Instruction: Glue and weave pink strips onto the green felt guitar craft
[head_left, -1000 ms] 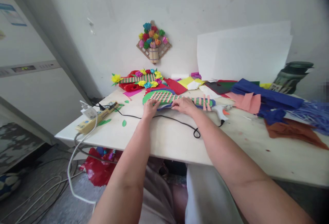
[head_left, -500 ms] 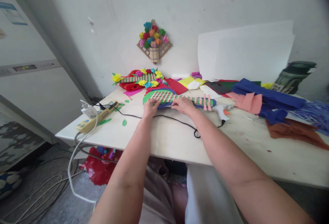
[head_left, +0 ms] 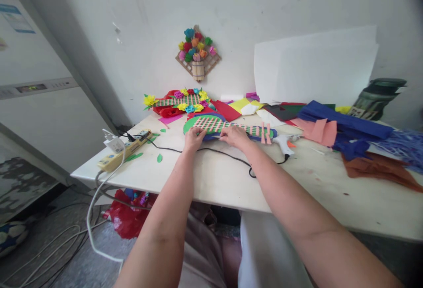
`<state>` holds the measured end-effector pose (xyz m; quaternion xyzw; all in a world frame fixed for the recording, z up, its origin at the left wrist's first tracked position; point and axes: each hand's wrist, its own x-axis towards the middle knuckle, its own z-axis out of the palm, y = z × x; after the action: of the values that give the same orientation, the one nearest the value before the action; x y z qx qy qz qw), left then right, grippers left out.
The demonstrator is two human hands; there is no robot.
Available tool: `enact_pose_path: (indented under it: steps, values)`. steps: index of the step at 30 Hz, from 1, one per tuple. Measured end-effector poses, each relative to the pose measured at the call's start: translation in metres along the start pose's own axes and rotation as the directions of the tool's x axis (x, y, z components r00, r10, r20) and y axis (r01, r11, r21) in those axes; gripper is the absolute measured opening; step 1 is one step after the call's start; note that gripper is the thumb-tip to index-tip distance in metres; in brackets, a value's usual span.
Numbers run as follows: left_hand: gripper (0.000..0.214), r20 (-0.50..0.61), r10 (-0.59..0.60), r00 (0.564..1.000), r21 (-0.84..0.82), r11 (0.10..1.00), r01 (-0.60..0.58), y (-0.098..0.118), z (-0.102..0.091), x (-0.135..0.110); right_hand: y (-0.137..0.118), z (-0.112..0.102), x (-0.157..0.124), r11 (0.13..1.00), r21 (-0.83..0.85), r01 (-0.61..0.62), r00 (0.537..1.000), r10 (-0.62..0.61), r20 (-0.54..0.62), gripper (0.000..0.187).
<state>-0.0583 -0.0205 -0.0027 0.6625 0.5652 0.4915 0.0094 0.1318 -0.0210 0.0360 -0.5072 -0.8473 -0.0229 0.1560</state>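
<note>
A paper-craft lute [head_left: 208,122] in green and blue, crossed by pale pink strips, lies on the white table [head_left: 211,177]. At its near rim on the left, my left hand [head_left: 194,139] is closed in a pinch. My right hand [head_left: 235,137] pinches at the same rim, nearer the neck. Between the fingertips a thin pale line runs along the edge; what each hand grips there is too small to make out. Beside the neck's right end rests a white glue gun [head_left: 284,143], its black cord [head_left: 224,152] passing in front of my hands.
A power strip [head_left: 124,149] with a white charger stands at the left, near green paper leaves [head_left: 159,158]. Behind lies a flower-trimmed lute [head_left: 178,101]. Coloured paper [head_left: 343,120], a brown sheet [head_left: 380,169] and a dark bottle [head_left: 376,98] occupy the right.
</note>
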Motion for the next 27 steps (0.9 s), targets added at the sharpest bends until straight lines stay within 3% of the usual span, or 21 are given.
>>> enact_pose_path:
  steps: [11, 27]
  values:
    - [0.015, 0.007, -0.024, 1.000, 0.017, 1.000, 0.024, 0.003, 0.001, -0.001, 0.003, 0.009, 0.005, 0.999, 0.033, -0.039, 0.999, 0.040, -0.012, 0.016]
    - [0.014, 0.106, 0.189, 0.976, 0.077, 0.977, -0.197, -0.007, 0.003, -0.004, 0.006, 0.015, 0.005, 0.994, 0.087, -0.070, 0.997, 0.069, 0.017, 0.016]
